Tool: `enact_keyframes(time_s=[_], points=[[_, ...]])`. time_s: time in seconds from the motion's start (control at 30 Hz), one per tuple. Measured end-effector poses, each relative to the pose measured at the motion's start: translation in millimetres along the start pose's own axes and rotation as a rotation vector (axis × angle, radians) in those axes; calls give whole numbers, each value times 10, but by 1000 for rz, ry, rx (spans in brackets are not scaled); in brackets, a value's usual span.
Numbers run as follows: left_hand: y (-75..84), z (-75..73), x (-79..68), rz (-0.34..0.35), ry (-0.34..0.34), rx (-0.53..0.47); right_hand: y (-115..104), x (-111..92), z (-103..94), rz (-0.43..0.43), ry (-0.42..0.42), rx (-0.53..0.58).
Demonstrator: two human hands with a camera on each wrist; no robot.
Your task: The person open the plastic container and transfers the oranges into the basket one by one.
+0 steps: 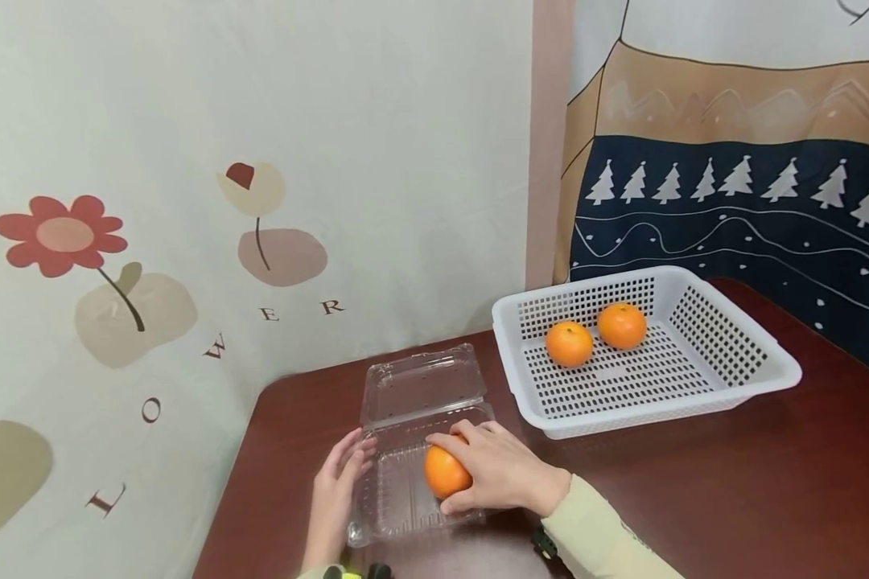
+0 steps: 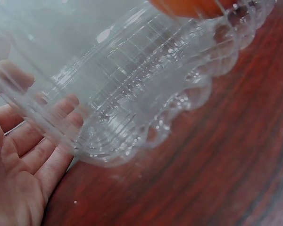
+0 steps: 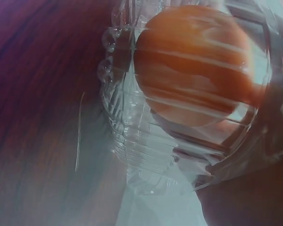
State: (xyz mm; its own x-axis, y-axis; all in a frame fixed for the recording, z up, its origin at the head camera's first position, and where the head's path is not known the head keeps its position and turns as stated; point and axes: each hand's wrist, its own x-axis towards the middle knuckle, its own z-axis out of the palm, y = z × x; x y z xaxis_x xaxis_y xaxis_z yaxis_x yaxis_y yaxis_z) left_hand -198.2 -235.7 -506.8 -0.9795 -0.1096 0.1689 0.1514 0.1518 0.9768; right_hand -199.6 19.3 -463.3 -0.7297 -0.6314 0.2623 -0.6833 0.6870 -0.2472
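Observation:
In the head view, an open clear plastic clamshell box (image 1: 398, 515) lies on the table, its lid (image 1: 423, 386) folded back toward the wall. My right hand (image 1: 503, 466) grips an orange (image 1: 445, 472) from above, inside the right half of the box. Through the box's ribbed wall, the right wrist view shows that same orange (image 3: 193, 66). My left hand (image 1: 336, 490) is at the box's left side, fingers loosely extended by the rim. In the left wrist view the left hand's fingers (image 2: 33, 146) are partly seen through the plastic, with the palm facing the box.
A white perforated basket (image 1: 644, 418) stands at the back right, holding two more oranges, one on the left (image 1: 569, 344) and one on the right (image 1: 622, 326). The dark red wooden table (image 1: 695, 498) meets printed wall hangings (image 1: 405, 201) behind.

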Motion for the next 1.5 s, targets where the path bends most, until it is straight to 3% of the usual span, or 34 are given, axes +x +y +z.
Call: enact_keyframes(time_s=[0.73, 0.9, 1.17, 1.5], points=[[19, -5, 3, -24, 10, -4, -9, 31, -38, 45, 66, 47], [33, 0, 11, -28, -2, -3, -9, 39, -24, 44, 90, 18], [-4, -5, -13, -45, 5, -9, -87, 22, 49, 107, 56, -40], [13, 9, -10, -6, 25, 58, -83, 32, 58, 47, 37, -72]])
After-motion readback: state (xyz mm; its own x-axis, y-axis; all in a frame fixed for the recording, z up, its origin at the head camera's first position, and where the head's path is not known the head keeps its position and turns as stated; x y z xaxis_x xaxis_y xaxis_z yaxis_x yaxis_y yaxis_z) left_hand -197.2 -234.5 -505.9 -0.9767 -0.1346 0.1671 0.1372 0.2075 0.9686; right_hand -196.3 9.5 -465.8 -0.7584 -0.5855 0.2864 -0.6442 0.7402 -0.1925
